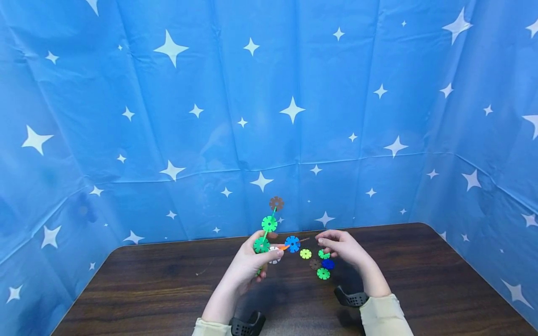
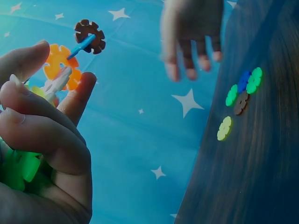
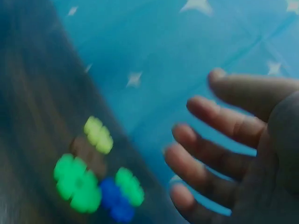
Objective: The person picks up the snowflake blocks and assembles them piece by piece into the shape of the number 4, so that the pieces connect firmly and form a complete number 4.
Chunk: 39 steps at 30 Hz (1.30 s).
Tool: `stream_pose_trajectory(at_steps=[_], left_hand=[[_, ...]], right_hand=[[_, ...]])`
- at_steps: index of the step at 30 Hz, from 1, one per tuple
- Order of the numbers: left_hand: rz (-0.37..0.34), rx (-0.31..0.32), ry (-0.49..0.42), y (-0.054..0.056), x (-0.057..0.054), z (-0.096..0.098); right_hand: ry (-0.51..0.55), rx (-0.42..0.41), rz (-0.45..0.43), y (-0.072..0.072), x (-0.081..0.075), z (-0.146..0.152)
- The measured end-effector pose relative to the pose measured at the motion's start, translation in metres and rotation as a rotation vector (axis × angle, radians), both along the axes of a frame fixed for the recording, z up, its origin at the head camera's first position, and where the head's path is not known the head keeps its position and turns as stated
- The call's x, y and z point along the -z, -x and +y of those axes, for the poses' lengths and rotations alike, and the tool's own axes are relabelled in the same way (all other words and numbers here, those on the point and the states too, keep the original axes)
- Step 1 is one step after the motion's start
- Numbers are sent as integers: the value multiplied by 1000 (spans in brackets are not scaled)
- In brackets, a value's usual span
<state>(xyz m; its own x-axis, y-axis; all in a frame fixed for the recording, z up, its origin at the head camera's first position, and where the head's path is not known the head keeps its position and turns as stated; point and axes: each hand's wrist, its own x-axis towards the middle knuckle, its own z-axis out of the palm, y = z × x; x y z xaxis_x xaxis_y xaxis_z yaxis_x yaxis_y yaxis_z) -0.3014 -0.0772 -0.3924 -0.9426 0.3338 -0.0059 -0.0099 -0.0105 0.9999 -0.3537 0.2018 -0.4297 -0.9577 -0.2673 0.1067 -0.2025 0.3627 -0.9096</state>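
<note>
A chain of notched plastic discs is gripped in my left hand [image 1: 248, 261], its fingers curled round the near part. From that hand rise a green disc [image 1: 269, 224] and a brown disc [image 1: 276, 203] at the top. Toward the right the chain runs through an orange disc [image 2: 58, 63] and a blue disc [image 1: 292, 244] to another brown disc [image 2: 89, 36] at its end. My right hand [image 1: 342, 247] hovers just past that end, apart from it. Its fingers are loosely bent with nothing between them, as the right wrist view shows.
Several loose discs lie on the dark wooden table [image 1: 168, 280] below my right hand: a yellow disc [image 1: 305, 254], a brown one [image 1: 315, 264], a dark blue one [image 1: 328, 264] and green ones [image 1: 323, 274]. A blue curtain [image 1: 269, 140] with white stars stands behind the table.
</note>
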Motion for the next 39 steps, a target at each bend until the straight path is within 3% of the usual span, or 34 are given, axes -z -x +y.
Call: stream_pose_trajectory(at_steps=[4, 7, 12, 22, 34, 39], left_hand=[[-6, -6, 5, -1, -1, 0], [-4, -12, 11, -1, -2, 0], [3, -13, 19, -1, -2, 1], [0, -7, 33, 0, -1, 0], [16, 3, 38, 0, -1, 0], [21, 6, 32, 0, -1, -1]], right_hand=[[-165, 120, 9, 2, 18, 5], [-263, 154, -5, 2, 28, 9], [-313, 180, -76, 1, 37, 13], [-396, 234, -54, 2, 40, 10], [-404, 230, -45, 2, 42, 5], [-302, 199, -50, 2, 41, 6]])
